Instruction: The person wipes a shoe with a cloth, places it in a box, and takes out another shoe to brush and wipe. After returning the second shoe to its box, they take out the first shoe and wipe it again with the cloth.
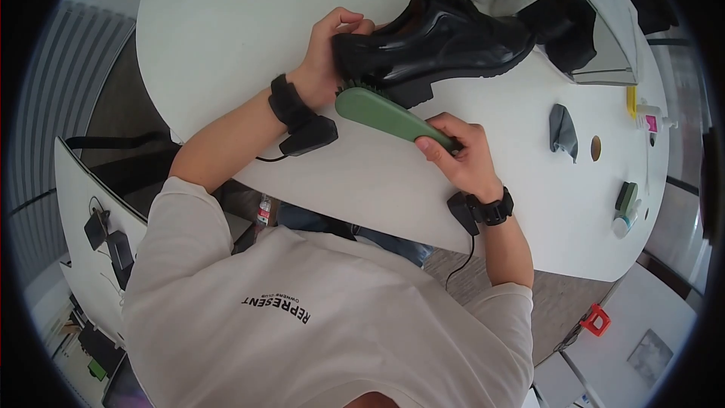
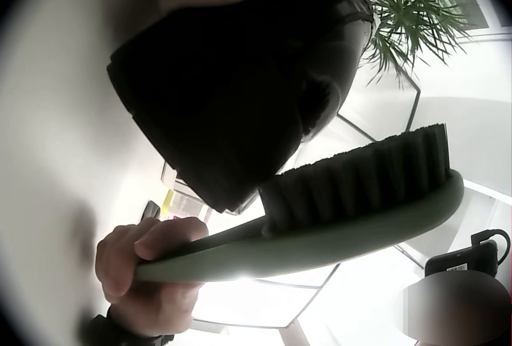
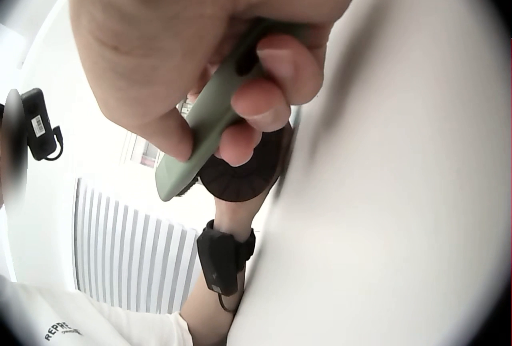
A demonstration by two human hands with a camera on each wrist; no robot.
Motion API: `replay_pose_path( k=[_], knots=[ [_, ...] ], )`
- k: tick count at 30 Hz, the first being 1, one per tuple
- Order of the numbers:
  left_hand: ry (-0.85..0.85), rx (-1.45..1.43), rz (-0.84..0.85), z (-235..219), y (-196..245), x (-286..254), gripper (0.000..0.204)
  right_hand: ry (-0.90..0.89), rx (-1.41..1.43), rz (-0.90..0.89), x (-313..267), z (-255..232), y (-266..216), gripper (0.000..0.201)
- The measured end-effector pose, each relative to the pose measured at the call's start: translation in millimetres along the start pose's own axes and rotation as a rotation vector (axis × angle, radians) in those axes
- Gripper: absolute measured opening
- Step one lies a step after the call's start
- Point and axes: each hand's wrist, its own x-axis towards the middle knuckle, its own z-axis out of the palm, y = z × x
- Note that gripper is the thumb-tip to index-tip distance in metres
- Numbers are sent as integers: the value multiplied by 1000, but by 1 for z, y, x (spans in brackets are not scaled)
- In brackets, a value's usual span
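Note:
A glossy black leather shoe (image 1: pixel 453 41) lies on its side above the white table, toe to the right and heel block toward the person. My left hand (image 1: pixel 323 53) holds it at the back end, the fingers partly hidden behind it. My right hand (image 1: pixel 462 153) grips the handle of a green brush (image 1: pixel 377 113), the thumb along its top. In the left wrist view the dark bristles (image 2: pixel 360 182) face up toward the shoe (image 2: pixel 216 82), close beside its heel. The right wrist view shows the fingers (image 3: pixel 260 106) curled round the green handle (image 3: pixel 200 134).
A pale fabric bin (image 1: pixel 604 7) with a dark item (image 1: pixel 563 26) inside stands beyond the toe. On the right lie a grey cloth (image 1: pixel 561 132), a small green brush (image 1: pixel 626 196) and a clear bottle (image 1: pixel 624 223). The table (image 1: pixel 317 181) curves along the person's front.

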Motion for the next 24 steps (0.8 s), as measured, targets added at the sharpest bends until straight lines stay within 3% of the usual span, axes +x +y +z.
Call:
replay_pose_path(
  k=[4, 7, 9, 13, 15, 19, 22, 24],
  knots=[
    [18, -7, -51, 6, 2, -6, 37, 33, 28, 84, -3, -4, 0, 18],
    [59, -54, -40, 10, 3, -6, 37, 79, -35, 46, 1, -10, -5, 19],
    [65, -61, -34, 6, 1, -6, 37, -49, -58, 30, 0, -14, -9, 19],
    [62, -90, -10, 13, 2, -4, 37, -1, -94, 0, 1, -22, -6, 18],
    [240, -128, 6, 22, 0, -6, 37, 126, -33, -1, 0, -25, -5, 18],
    [62, -91, 8, 7, 0, -4, 36, -86, -52, 56, 1, -34, -7, 18],
    [160, -16, 26, 14, -4, -6, 36, 50, -3, 35, -1, -35, -2, 19],
    [113, -30, 33, 13, -2, -5, 35, 218, 115, 185, 0, -42, 5, 20]
  ],
)
